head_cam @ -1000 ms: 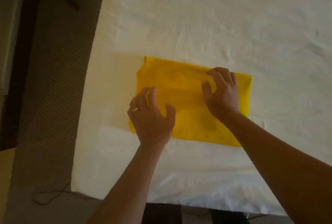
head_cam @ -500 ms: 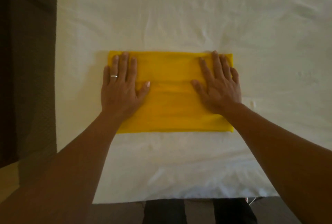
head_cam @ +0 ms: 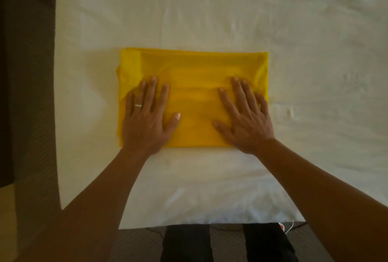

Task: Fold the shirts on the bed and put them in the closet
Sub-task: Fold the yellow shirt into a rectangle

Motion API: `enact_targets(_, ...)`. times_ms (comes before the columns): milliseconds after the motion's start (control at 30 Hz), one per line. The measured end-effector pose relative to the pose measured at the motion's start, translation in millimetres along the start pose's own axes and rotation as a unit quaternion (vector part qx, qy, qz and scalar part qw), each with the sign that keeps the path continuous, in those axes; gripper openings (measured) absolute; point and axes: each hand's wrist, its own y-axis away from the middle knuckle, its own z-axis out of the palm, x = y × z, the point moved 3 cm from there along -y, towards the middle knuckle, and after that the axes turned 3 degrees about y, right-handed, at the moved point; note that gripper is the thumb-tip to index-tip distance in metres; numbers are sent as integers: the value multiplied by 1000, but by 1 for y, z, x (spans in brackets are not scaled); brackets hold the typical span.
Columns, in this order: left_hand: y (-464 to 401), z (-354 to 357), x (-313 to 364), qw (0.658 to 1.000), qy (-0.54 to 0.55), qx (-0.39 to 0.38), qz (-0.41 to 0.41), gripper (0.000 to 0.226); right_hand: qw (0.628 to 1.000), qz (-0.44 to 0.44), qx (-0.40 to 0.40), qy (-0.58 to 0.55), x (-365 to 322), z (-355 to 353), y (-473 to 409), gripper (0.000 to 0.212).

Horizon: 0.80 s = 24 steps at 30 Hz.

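Half a second ago both hands were lying high up on the yellow shirt (head_cam: 195, 72), with the fingertips close to its far edge. Now they are sitting lower, nearer the edge closest to the person, and more yellow cloth is showing above the fingers. A second ago the fingers were bent and pulling at the cloth; now they are lying flat.

The left hand (head_cam: 147, 119) is pressing down on the left part of the shirt. Its fingers are straight and a little spread, and the thumb is pointing in toward the middle. A ring (head_cam: 138, 105) is showing on one finger. It is gripping nothing.

The right hand (head_cam: 244, 119) is pressing down on the right part the same way, with flat, spread fingers and the thumb pointing inward. It is gripping nothing too. The heels of both hands are sitting at the near edge of the shirt, and both arms are reaching forward from the bottom of the view.

The shirt is folded into a neat rectangle and is lying flat on the white bed (head_cam: 210, 9), near its left side. Brown carpet (head_cam: 31, 93) is showing beside the bed.
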Motion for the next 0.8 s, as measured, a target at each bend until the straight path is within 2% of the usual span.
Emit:
enact_targets(133,-16,-18,7,999,17,11,-31,74,993,12,67,-100,7,-22,-17,61)
enact_targets(233,-49,-38,4,999,21,18,-34,75,989,33,101,-107,20,-43,-48,50)
enact_targets(333,-88,-52,-5,999,-3,-38,-19,79,996,52,18,-67,37,-58,-80,60)
enact_targets(400,-103,-56,-13,997,-29,-69,-18,69,996,61,-31,-48,44,-61,-92,64)
enact_targets(467,-109,-59,-16,996,-27,-71,-44,55,997,66,-40,-30,45,-61,-95,61)
enact_targets(600,-111,-63,-15,994,-15,-72,-77,35,998,65,-12,-4,43,-67,-94,36)
enact_targets(667,-110,-72,-16,991,41,-66,-105,27,998,55,18,5,45,-75,-89,28)
enact_targets(800,-101,-103,-17,988,113,-20,-102,17,994,43,44,-87,51,-104,-73,21)
